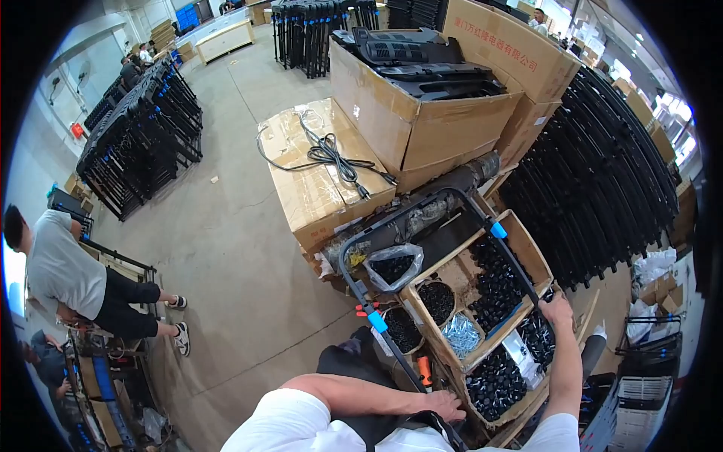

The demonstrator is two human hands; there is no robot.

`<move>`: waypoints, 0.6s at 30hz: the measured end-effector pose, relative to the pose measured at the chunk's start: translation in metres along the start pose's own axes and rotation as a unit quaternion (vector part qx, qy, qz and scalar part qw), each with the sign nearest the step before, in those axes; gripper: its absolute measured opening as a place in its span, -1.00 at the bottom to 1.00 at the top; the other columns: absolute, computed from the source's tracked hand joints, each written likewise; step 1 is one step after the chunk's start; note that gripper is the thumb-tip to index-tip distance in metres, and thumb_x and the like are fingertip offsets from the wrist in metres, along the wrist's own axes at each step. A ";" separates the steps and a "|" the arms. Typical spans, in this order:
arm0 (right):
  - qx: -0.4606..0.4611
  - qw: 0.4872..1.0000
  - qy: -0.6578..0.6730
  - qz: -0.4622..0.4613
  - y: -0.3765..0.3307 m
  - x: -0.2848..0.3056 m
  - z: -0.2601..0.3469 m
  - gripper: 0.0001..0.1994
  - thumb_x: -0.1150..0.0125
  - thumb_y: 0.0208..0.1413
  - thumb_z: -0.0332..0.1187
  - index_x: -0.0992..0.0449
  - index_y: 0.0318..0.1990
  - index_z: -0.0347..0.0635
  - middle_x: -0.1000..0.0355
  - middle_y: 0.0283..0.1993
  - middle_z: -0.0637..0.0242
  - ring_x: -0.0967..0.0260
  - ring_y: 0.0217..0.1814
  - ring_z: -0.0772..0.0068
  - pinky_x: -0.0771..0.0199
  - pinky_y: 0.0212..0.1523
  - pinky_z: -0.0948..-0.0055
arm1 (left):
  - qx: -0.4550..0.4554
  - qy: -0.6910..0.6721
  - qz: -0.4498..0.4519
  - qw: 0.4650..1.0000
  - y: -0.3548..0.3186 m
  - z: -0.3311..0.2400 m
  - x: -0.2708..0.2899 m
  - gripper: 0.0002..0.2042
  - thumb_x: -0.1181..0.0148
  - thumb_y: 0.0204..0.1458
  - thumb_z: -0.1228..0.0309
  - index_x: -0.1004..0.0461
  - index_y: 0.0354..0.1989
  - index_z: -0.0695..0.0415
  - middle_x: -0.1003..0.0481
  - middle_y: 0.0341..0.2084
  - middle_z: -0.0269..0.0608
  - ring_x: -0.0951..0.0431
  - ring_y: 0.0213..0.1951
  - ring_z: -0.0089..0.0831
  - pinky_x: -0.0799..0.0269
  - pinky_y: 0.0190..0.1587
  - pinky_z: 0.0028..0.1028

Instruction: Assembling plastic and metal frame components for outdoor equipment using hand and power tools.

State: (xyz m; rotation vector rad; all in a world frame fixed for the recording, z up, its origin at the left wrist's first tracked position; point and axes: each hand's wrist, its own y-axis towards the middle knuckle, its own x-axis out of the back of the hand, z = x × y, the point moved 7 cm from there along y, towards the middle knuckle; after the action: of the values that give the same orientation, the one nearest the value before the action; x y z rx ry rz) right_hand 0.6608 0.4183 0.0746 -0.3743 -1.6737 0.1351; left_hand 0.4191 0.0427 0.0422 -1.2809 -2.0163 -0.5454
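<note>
While our right hand (559,309) closes its fingers on the far bar of the black tube frame (422,218) and our left hand (444,407) rests open at its near end (holding nothing, it seems), the frame lies across the wooden tray (527,248). We judge it could slip and knock the tray, spilling the black caps (497,282) and the bag of silver screws (461,334) from their compartments.

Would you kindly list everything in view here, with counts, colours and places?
frame: one, black tube with blue clips, over the tray
tray: one, wooden, compartments of black parts and silver screws, centre right
bag: one, clear, black parts inside, left of tray
cartons: several, brown, upper centre
cable: one, black, on the flat carton
racks: many, black, left and right
person: one, grey shirt, crouching far left
left hand: on the frame's near end
right hand: gripping the frame's right bar
</note>
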 end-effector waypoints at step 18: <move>-0.070 0.995 0.059 -0.039 -0.019 -0.004 -0.049 -0.46 -0.16 0.27 0.00 -0.46 0.14 -0.33 -0.57 0.03 -0.30 -0.54 0.15 -0.30 -0.52 0.22 -0.10 | 0.583 0.058 -0.527 0.615 -0.348 0.340 0.475 -0.54 -0.17 0.23 0.01 -0.59 0.02 0.16 -0.65 -0.09 0.14 -0.63 0.01 0.14 -0.51 0.09 -0.03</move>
State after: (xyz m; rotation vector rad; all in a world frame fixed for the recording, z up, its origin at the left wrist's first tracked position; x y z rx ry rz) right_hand 0.7057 0.3925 0.0831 -0.4132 -1.5824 -0.0612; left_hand -0.1396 0.4116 0.1601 0.7872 -2.0911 0.2889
